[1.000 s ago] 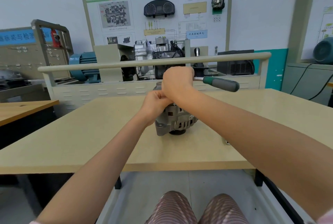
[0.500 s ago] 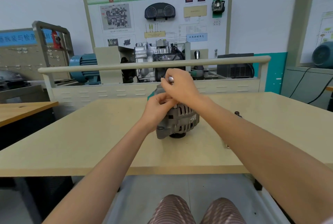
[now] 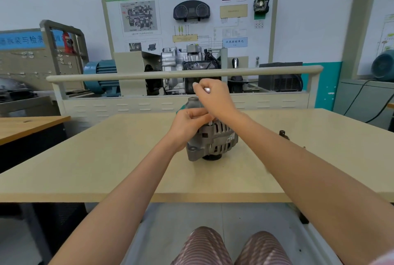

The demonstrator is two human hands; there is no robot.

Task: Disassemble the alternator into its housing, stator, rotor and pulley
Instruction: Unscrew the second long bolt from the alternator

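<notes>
The alternator (image 3: 213, 139) stands on the worktop (image 3: 106, 158) straight ahead of you, near its middle; your left hand (image 3: 187, 124) lies against its upper left side, and your right hand (image 3: 215, 98) sits above it, just behind the left one; a small part (image 3: 282, 133) lies on the worktop to the right of the alternator, well apart from it; a rail (image 3: 149, 75) runs across behind the worktop, with a gearbox (image 3: 181, 60) behind that.
</notes>
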